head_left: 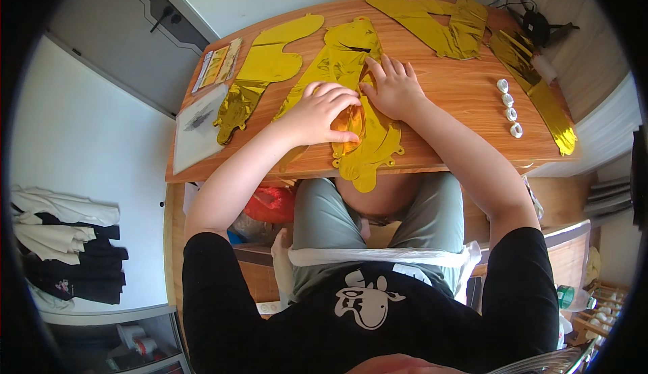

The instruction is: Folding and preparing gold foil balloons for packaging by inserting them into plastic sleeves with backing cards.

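A flat gold foil balloon (365, 150) lies in front of me, its lower end hanging over the near table edge. My left hand (320, 113) curves round a raised, crumpled part of it, thumb on the near side and fingers on the far side. Beside it, on the right, my right hand (393, 89) lies with fingers spread over the balloon's upper right edge and the table. The foil under both palms is hidden. Further gold foil balloons lie flat around: one at the left (273, 58), one at the far right (432, 24), and a narrow one along the right edge (536, 85).
Several white rolls (508, 101) stand in a row on the wooden table (466, 128). A clear plastic sheet or bag (198, 128) and a printed card (216, 66) lie at the left edge. A black device with antennas (536, 26) sits at the far right corner.
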Action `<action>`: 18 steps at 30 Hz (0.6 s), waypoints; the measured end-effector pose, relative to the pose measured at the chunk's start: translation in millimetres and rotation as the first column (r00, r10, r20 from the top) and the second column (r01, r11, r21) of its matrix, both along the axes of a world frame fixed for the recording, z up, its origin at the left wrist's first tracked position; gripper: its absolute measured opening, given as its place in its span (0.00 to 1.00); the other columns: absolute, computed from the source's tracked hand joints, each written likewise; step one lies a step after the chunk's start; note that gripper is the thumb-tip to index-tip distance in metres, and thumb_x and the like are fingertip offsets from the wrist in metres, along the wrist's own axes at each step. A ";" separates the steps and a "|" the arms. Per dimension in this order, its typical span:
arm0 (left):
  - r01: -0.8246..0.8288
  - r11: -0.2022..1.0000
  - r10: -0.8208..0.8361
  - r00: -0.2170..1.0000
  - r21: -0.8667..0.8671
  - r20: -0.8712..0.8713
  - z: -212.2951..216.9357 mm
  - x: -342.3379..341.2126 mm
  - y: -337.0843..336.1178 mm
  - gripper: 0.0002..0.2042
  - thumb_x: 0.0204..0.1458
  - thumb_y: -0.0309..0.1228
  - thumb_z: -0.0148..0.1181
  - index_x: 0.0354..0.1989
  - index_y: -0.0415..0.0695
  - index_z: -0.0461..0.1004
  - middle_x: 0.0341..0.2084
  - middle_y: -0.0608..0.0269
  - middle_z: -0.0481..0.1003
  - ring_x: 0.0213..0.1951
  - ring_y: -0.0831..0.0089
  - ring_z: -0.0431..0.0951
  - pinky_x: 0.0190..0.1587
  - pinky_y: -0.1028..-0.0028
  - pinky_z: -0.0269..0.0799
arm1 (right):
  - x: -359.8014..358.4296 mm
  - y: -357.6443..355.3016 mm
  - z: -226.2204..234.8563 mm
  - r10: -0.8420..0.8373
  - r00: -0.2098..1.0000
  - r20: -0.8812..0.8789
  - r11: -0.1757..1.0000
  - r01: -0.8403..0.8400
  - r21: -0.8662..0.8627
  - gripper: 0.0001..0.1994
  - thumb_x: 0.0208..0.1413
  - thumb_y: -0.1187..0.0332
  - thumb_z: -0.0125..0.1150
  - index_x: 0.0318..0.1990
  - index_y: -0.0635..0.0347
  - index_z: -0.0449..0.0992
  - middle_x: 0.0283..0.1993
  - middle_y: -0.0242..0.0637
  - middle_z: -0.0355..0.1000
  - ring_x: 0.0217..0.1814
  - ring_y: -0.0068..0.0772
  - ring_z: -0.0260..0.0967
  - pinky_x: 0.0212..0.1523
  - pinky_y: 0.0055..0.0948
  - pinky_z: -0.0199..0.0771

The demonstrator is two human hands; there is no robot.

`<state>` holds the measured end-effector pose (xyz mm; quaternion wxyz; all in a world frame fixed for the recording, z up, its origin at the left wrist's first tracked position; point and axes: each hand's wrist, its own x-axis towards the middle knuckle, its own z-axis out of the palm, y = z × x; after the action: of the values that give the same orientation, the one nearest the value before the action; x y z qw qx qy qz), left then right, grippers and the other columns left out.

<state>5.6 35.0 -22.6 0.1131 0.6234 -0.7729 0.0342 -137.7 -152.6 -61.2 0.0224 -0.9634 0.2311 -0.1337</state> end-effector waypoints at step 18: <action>-0.018 0.996 0.005 0.990 0.088 0.142 2.2 14.0 -26.3 0.52 0.36 0.72 0.67 0.61 0.40 0.64 0.67 0.51 0.63 0.72 0.51 0.56 0.75 0.42 0.39 | -1.2 0.4 -2.2 0.008 0.999 0.051 0.999 -0.005 -0.053 0.38 0.66 0.39 0.45 0.73 0.57 0.57 0.75 0.56 0.56 0.78 0.55 0.52 0.76 0.56 0.48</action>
<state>19.6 8.8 -20.4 0.0297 0.6283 -0.7761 0.0445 -138.9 -152.2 -63.4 0.0032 -0.9607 0.2237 -0.1642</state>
